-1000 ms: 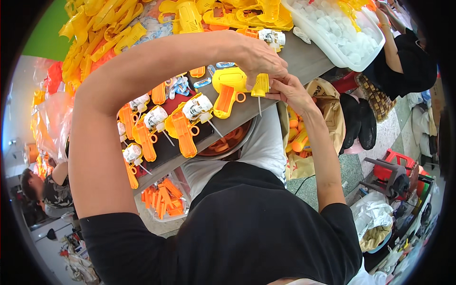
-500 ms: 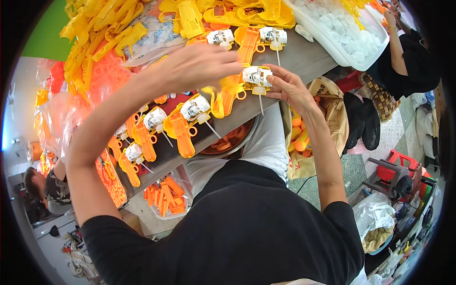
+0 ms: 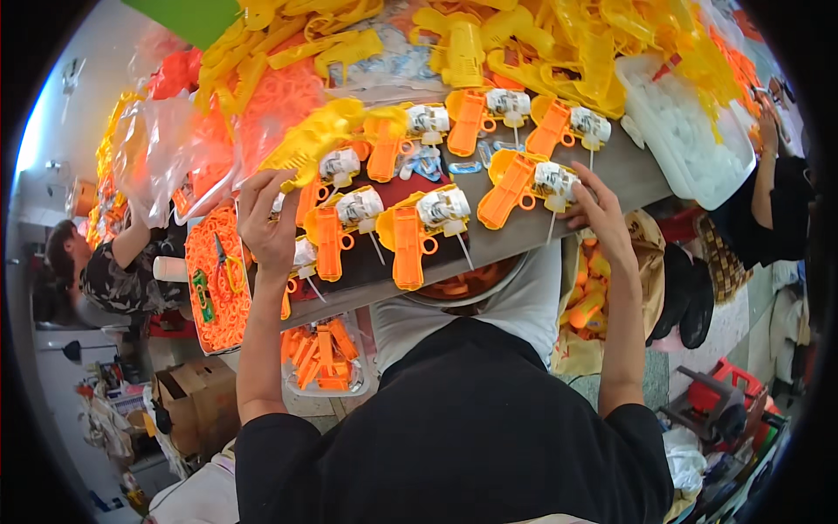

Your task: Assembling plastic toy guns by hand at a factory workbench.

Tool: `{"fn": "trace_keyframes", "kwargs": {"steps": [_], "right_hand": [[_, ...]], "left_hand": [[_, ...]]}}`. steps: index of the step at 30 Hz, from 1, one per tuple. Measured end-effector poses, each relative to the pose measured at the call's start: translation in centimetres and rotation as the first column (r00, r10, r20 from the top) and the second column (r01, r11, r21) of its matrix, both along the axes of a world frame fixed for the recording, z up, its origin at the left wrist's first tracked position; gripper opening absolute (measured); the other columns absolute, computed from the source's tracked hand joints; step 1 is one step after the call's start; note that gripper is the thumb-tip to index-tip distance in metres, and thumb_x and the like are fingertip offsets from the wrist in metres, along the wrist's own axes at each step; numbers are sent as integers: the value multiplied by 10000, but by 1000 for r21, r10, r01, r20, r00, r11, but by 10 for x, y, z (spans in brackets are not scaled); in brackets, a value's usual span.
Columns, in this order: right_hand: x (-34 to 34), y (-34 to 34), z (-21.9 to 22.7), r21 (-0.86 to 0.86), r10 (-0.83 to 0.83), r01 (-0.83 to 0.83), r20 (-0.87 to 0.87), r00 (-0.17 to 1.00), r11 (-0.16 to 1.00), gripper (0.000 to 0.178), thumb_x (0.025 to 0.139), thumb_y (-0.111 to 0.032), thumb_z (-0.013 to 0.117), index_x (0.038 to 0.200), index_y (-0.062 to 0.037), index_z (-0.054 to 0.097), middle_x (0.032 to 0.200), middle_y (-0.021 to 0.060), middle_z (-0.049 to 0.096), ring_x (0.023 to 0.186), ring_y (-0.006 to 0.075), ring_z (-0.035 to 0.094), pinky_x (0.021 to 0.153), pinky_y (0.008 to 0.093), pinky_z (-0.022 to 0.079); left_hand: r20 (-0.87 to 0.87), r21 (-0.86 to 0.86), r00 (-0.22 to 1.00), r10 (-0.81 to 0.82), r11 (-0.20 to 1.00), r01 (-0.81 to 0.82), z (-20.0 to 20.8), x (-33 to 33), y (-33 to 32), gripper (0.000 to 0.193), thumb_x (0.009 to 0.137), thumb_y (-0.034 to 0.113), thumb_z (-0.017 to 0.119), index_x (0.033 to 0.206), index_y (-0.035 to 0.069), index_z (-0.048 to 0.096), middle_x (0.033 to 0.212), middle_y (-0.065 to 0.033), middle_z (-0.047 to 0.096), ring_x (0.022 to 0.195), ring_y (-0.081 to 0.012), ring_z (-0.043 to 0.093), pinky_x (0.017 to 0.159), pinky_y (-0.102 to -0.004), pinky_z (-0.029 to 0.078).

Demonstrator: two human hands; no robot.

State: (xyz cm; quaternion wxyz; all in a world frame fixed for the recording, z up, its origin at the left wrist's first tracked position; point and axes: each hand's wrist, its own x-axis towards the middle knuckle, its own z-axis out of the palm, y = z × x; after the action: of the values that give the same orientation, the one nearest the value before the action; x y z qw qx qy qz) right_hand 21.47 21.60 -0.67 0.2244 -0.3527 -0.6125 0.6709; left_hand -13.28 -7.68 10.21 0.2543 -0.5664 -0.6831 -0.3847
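My left hand (image 3: 267, 225) is closed on the lower end of a yellow plastic shell half (image 3: 319, 131), raised over the left part of the bench. On the right, the fingertips of my right hand (image 3: 602, 217) rest around the white printed barrel end of a toy gun half (image 3: 515, 188), which has an orange handle, a yellow shell and a thin white rod. Similar toy gun halves lie in rows beside it, among them one in the front row (image 3: 408, 249) and another behind (image 3: 469, 120). My left fingers partly hide the leftmost ones.
Yellow shells (image 3: 602, 52) are heaped along the back. A white tub (image 3: 690, 179) of translucent parts stands at the right. At the left is a tray of orange rings (image 3: 214, 310) with scissors (image 3: 229, 266). A bowl (image 3: 463, 293) sits under the bench edge. Other people work at both sides.
My left hand has drawn back left from beside the right hand and now has the yellow shell half in it. My right hand stays at its toy gun half. The whole view has shifted.
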Motion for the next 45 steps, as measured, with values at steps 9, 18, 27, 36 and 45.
{"fn": "trace_keyframes", "kwargs": {"steps": [9, 18, 27, 36, 45], "right_hand": [[-7, -10, 6, 68, -57, 52, 65, 996, 996, 489, 1019, -272, 558, 1481, -141, 463, 1111, 34, 621, 742, 76, 649, 627, 200, 489], [-10, -13, 12, 46, -40, 36, 76, 996, 998, 486, 1021, -302, 553, 1473, -143, 473, 1171, 34, 594, 790, 74, 646, 699, 210, 495], [-8, -12, 4, 31, -28, 27, 28, 999, 999, 486, 1022, -310, 564, 1474, -157, 474, 1157, 28, 618, 754, 71, 641, 677, 204, 500], [-7, -5, 7, 2, 1, -1, 5, 1000, 1000, 478, 1019, -306, 573, 1465, -158, 486, 1137, 26, 627, 733, 73, 641, 640, 208, 509], [-8, 0, -3, -19, 40, -41, -35, 999, 999, 477, 1019, -254, 566, 1471, -138, 466, 1116, 47, 640, 710, 79, 640, 601, 218, 522]], "left_hand": [[-56, 96, 959, 278, 958, -272, -34, -101, 59, 246, 834, 63, 744, 1072, 26, 691, 1051, -125, 649, 978, -280, 634, 849, -372, 504], [-183, -96, 935, 305, 941, -325, -29, -49, 86, 411, 784, -14, 609, 1187, 41, 668, 1217, -121, 645, 1159, -334, 553, 1030, -440, 399], [-128, -471, 805, -579, 750, 465, -59, 120, 174, 406, 783, 49, 656, 1181, 126, 653, 1237, -58, 591, 1171, -272, 530, 1017, -428, 387], [-108, -596, 764, -637, 656, 463, -72, 112, 185, 368, 831, 82, 655, 1197, 84, 619, 1214, -79, 601, 1171, -278, 533, 1018, -422, 391], [-167, -616, 721, -673, 642, 456, -64, 112, 191, 357, 824, 98, 616, 1181, 92, 619, 1165, -97, 591, 1102, -271, 556, 1011, -433, 389]]}}
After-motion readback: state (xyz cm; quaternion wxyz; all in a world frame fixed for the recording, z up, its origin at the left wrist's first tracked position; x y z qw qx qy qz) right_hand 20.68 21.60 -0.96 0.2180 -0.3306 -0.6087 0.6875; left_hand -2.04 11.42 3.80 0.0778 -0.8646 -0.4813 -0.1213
